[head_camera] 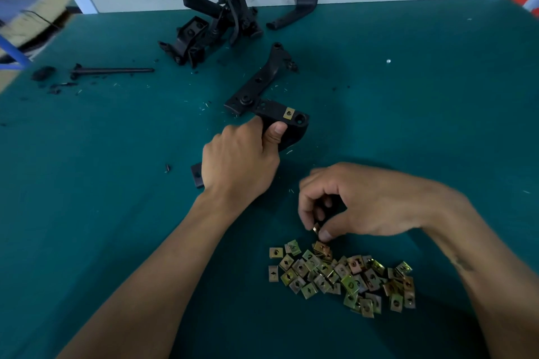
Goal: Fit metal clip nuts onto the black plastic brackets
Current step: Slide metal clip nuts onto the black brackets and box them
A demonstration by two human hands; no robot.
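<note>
My left hand point(240, 159) grips a black plastic bracket point(294, 128) at the table's middle, thumb on its near side. One brass-coloured clip nut point(288, 113) sits fitted on the bracket's top face, next to a round hole. The bracket's lower end point(197, 175) pokes out left of my wrist. My right hand point(350, 201) hovers just above a heap of several metal clip nuts point(341, 275) and pinches a single clip nut point(316, 229) between thumb and fingertips.
A second black bracket point(262, 80) lies just beyond the held one. A pile of black brackets point(213, 26) and one separate bracket point(297, 6) stand at the far wall. A black rod point(112, 70) and plastic scraps lie at the left on the green table point(423, 102).
</note>
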